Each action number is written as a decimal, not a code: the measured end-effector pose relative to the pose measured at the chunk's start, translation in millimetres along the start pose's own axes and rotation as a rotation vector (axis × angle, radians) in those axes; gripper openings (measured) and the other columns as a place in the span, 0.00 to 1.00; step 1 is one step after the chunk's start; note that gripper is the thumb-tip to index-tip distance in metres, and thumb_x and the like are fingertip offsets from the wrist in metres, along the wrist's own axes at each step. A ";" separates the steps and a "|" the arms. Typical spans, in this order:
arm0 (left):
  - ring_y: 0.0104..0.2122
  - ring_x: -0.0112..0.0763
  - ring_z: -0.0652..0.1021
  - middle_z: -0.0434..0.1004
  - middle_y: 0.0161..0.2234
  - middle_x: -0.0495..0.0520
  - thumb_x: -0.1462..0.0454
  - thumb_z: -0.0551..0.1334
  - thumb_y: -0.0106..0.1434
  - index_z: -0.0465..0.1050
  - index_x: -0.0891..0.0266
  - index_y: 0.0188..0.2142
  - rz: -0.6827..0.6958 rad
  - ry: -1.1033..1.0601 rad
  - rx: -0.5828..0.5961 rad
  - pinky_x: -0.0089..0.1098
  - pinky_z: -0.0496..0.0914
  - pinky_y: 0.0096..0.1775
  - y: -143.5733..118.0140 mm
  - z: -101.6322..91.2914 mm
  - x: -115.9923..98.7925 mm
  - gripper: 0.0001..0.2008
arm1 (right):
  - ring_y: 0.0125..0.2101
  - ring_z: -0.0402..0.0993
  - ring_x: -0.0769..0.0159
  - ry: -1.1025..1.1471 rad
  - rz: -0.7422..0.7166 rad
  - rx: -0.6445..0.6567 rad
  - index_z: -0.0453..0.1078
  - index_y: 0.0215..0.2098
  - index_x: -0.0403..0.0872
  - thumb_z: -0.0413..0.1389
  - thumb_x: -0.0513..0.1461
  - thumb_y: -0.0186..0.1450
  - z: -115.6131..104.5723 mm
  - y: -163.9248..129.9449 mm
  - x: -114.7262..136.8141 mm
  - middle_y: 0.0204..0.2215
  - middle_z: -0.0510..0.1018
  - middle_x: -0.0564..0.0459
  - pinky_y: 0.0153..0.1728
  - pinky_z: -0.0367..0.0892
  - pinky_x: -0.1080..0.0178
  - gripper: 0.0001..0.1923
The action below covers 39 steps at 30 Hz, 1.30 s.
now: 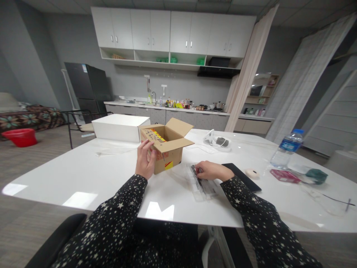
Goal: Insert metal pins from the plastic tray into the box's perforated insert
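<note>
An opened cardboard box (169, 158) stands on the white table with its flaps spread. My left hand (145, 160) grips its near left corner, fingers over the flap and thumb against the side. To the right of the box, a clear plastic bag (198, 193) lies flat with a slim dark pen-like item (201, 185) on or in it. My right hand (210, 170) is closed at the upper end of that item, its fingertips pinched together. Whether the item is inside the bag or on top is unclear. What lies deep in the box is hidden.
Behind the box is a white carton (119, 128). A dark flat tablet-like slab (242, 176) lies beyond my right wrist, near a small round beige case (252, 173). Farther right are a water bottle (287, 150), a pink packet (284, 175) and a white device (216, 141) farther back.
</note>
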State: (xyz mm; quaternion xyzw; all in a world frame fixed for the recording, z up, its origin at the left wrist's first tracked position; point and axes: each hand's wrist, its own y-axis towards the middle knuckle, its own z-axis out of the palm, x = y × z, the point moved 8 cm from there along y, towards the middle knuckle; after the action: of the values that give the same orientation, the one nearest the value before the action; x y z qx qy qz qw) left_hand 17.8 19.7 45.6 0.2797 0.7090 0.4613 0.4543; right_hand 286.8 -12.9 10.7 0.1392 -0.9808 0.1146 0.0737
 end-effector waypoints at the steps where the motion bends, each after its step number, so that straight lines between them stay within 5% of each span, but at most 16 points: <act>1: 0.64 0.43 0.66 0.62 0.61 0.61 0.60 0.55 0.72 0.65 0.53 0.59 0.001 0.000 -0.001 0.52 0.67 0.62 0.0 -0.1 -0.1 0.17 | 0.32 0.73 0.64 0.001 0.001 -0.001 0.76 0.37 0.46 0.56 0.36 0.61 -0.3 -0.2 0.5 0.35 0.81 0.49 0.30 0.60 0.66 0.08; 12: 0.65 0.43 0.65 0.62 0.62 0.61 0.60 0.54 0.72 0.65 0.53 0.59 -0.007 0.000 0.010 0.53 0.66 0.62 -0.1 -0.4 1.2 0.17 | 0.30 0.72 0.66 0.061 -0.006 -0.013 0.77 0.37 0.45 0.56 0.36 0.57 -10.3 -7.2 1.4 0.32 0.80 0.51 0.28 0.61 0.67 0.10; 19: 0.65 0.43 0.65 0.62 0.62 0.62 0.59 0.54 0.72 0.65 0.53 0.59 -0.005 0.004 0.007 0.53 0.66 0.62 -0.1 -0.7 0.0 0.17 | 0.28 0.73 0.65 0.018 0.007 0.119 0.80 0.32 0.45 0.58 0.40 0.54 -6.2 -22.7 12.7 0.29 0.81 0.52 0.28 0.63 0.66 0.11; 28: 0.64 0.43 0.65 0.62 0.62 0.61 0.60 0.55 0.72 0.65 0.52 0.59 -0.015 0.004 0.012 0.53 0.64 0.63 -0.2 0.0 1.3 0.17 | 0.28 0.77 0.57 -0.190 0.099 0.079 0.80 0.32 0.43 0.60 0.40 0.51 -0.6 -24.5 26.4 0.30 0.83 0.42 0.24 0.62 0.64 0.13; 39: 0.64 0.42 0.66 0.62 0.61 0.61 0.59 0.55 0.72 0.65 0.53 0.59 -0.015 -0.012 0.000 0.52 0.64 0.63 -0.1 0.0 1.5 0.17 | 0.30 0.78 0.57 -0.186 0.067 0.095 0.80 0.33 0.41 0.58 0.37 0.53 -0.8 -22.7 26.9 0.31 0.83 0.41 0.24 0.62 0.64 0.12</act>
State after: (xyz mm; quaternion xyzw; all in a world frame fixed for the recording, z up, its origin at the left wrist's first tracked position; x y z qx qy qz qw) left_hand 17.2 20.9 44.9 0.2772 0.7081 0.4563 0.4621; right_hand 267.9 -40.9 20.9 0.1197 -0.9810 0.1498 -0.0283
